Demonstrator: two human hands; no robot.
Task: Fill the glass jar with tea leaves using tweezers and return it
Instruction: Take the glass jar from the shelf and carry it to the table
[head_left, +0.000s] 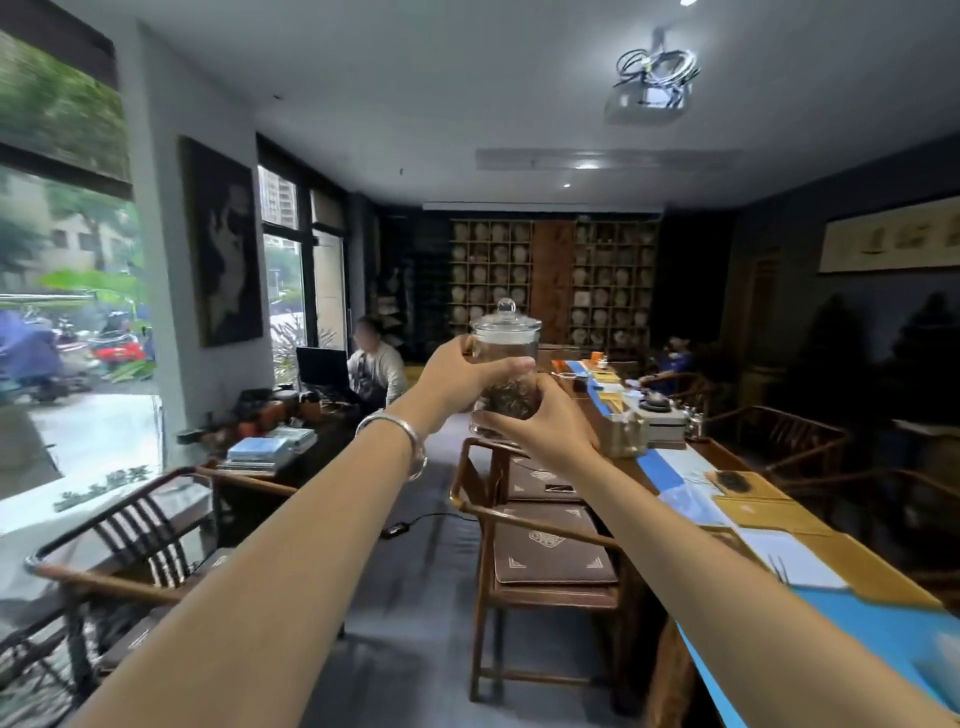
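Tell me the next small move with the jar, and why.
Probably keep carrying the glass jar with both hands toward where it belongs. Its lid is on, tea leaves show inside, and the left hand and right hand hold it aloft, clear of the table.

Wooden chairs (540, 525), long table (769, 512), projector (647, 93)

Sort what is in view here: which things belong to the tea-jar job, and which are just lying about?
Belong to the job:
- glass jar, lid on, dark tea leaves inside
- left hand and right hand, both gripping the jar in mid-air
- tweezers, lying on white paper on the table

Just lying about:
- wooden chair with brown cushions
- stack of books
- laptop
- ceiling projector
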